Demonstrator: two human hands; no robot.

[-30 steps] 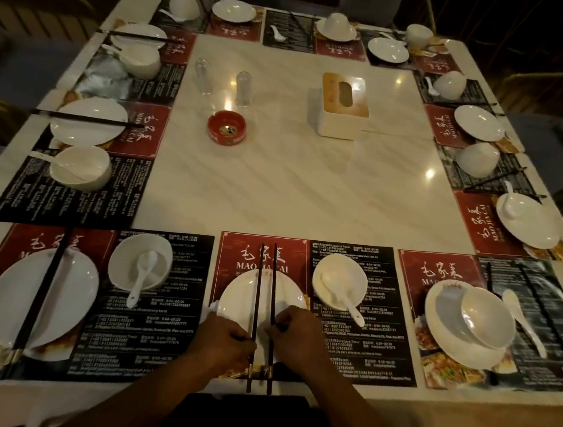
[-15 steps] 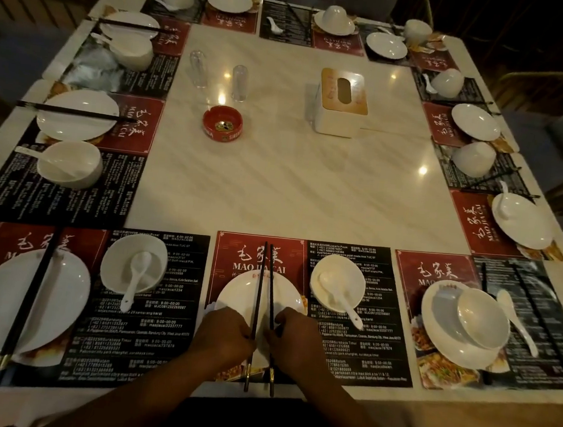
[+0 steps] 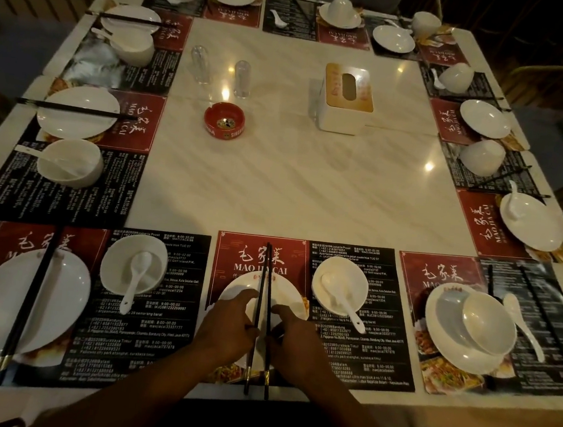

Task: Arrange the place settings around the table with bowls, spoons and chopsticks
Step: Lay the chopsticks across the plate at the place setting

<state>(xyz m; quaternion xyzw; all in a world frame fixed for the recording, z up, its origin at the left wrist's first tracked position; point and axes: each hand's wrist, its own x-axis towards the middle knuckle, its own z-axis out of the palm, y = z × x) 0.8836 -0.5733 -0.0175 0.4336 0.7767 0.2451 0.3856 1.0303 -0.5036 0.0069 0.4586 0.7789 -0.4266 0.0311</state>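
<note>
Chopsticks (image 3: pixel 263 301) lie paired across the near middle plate (image 3: pixel 286 293), left hand (image 3: pixel 227 328) and right hand (image 3: pixel 295 342) loosely uncurled, touching them from either side; an uneven nudge could roll them off its rim.

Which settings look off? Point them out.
The near-right setting: its stacked bowl sits on the plate, its spoon lies on the mat and its chopsticks lie beside the plate, unlike the other two near settings. Along the table's right edge, an overturned bowl stands upside down.
</note>
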